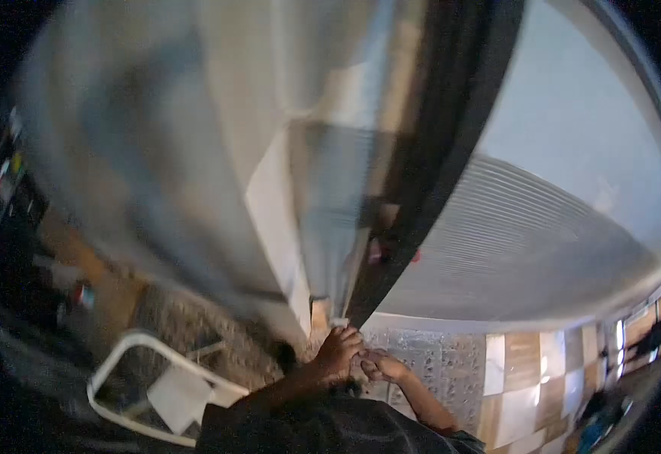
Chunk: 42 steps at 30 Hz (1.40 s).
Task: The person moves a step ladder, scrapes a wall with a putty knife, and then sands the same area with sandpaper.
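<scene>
My left hand [338, 352] and my right hand [383, 367] are close together near the bottom middle of the head view. Both have curled fingers and look closed. Whatever they hold, if anything, is too small and blurred to name. Just beyond them is the lower end of a tall dark upright edge [451, 151]. To its right stands a large pale panel [580, 113] with a ribbed band [508, 219] across it. Left of the edge, a blurred pale upright surface [270, 204] rises through the view.
A white-framed chair or stool [137, 337] stands at lower left. Under my hands is a grey patterned floor or mat [436, 363]. Brown and white checked tiles [523, 371] lie at right. Dark clutter [20, 219] lines the far left.
</scene>
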Available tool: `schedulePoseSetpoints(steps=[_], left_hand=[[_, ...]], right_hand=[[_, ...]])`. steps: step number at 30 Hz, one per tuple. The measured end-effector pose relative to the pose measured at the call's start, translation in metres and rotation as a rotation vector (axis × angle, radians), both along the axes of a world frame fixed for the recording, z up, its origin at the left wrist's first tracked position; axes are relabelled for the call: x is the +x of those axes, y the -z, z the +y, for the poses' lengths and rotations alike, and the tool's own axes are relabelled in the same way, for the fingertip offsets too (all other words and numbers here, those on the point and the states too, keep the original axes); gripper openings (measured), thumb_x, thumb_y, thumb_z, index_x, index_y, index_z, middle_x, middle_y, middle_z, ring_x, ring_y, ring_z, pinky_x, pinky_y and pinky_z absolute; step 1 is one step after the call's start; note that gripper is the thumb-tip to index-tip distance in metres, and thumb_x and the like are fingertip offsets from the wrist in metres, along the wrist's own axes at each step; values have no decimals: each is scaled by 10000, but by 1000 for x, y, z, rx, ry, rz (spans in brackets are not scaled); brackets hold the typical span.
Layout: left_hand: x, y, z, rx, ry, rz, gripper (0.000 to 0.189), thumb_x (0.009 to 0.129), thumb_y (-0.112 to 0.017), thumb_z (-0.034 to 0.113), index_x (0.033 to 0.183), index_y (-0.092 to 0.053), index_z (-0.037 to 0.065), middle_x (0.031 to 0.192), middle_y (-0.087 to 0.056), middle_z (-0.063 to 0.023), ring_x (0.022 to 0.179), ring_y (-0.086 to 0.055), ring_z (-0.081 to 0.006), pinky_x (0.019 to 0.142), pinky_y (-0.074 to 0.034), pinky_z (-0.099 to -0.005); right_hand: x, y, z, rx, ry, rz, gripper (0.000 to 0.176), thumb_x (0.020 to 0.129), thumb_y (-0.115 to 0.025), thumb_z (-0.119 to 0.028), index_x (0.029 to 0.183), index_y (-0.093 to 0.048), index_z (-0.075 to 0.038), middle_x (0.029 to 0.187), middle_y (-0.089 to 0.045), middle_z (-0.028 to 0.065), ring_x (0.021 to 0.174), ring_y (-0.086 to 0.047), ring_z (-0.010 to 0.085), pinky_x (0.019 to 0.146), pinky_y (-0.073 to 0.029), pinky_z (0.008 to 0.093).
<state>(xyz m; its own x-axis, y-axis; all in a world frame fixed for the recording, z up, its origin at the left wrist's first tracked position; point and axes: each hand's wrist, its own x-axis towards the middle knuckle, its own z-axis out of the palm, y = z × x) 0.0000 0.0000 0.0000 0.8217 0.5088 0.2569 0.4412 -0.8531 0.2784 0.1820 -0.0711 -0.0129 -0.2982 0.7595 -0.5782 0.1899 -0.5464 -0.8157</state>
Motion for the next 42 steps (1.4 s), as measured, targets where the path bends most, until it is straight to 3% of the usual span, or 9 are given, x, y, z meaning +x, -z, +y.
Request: schedulePoseSetpoints(steps=[3, 14, 16, 18, 25, 28, 31, 39, 42], left_hand=[[38, 23, 47, 34, -34, -272, 387, 692, -618, 152, 1073, -573, 95, 1128, -515, -106, 1065, -461, -285, 906, -360, -420], [-69, 5, -48, -677, -870, -857, 310, 807, -553, 87, 1115, -525, 89, 1034, -586, -142, 768, -619, -236, 693, -507, -342], [-105, 12, -56, -81, -1041, -744, 292, 824, -560, 153, 1100, -529, 66, 989, -602, -147, 739, -621, -227, 685, -500, -345], [-140, 30, -71, -428, -1184, -1326, 305, 850, -535, 254, 1069, -551, 42, 937, -609, -156, 735, -614, -231, 685, -489, -355], [-297, -29, -116, 535, -1966, -724, 212, 843, -519, 113, 1023, -549, 5, 691, -548, -84, 565, -475, -168, 536, -402, -281], [-391, -30, -128, 612, -1770, -1016, 209, 853, -505, 166, 930, -575, -14, 715, -574, -83, 595, -509, -157, 534, -412, -268], [-431, -63, -109, -275, -1380, -2132, 249, 861, -557, 251, 955, -566, 21, 757, -567, -35, 666, -521, -152, 614, -427, -271], [-457, -76, -58, -147, -824, -2178, 348, 766, -630, 36, 1075, -470, 39, 1047, -526, -70, 901, -545, -181, 799, -452, -327], [-449, -41, -63, -211, -1228, -1974, 326, 784, -558, -5, 1097, -473, 30, 1070, -552, -113, 845, -579, -200, 673, -484, -296]], right_hand=[[21, -3, 51, -278, 269, 333, 160, 893, -405, -139, 912, -518, -27, 561, -460, 17, 501, -533, 183, 727, -525, 378], [-90, 46, 38, -449, 68, 742, 319, 926, -384, -299, 1094, -464, -39, 1044, -501, 184, 977, -514, 334, 905, -400, 523], [-110, 57, 40, -519, -13, 706, 315, 915, -416, -332, 1087, -480, -77, 1218, -402, 190, 1131, -416, 360, 903, -404, 475], [-125, 30, 27, -507, -66, 657, 310, 911, -425, -341, 1078, -482, -87, 1217, -406, 192, 1143, -410, 356, 899, -407, 461], [-93, 61, -4, -454, -38, 552, 345, 908, -412, -369, 1021, -481, -51, 1102, -497, 169, 1033, -504, 334, 780, -462, 421], [-68, 87, -5, -633, 221, 508, 352, 910, -417, -335, 915, -510, 5, 981, -558, 167, 934, -557, 309, 694, -493, 382], [-59, 83, -9, -351, 154, 112, 373, 910, -406, -333, 880, -512, 24, 875, -576, 174, 737, -585, 266, 570, -494, 321], [-75, 79, -17, -53, 19, 261, 249, 899, -410, -243, 809, -473, -19, 796, -535, 125, 675, -545, 239, 543, -467, 332], [-71, 57, -28, -237, 314, 339, 192, 912, -394, -242, 856, -438, -64, 820, -524, 104, 769, -569, 274, 579, -469, 380]])
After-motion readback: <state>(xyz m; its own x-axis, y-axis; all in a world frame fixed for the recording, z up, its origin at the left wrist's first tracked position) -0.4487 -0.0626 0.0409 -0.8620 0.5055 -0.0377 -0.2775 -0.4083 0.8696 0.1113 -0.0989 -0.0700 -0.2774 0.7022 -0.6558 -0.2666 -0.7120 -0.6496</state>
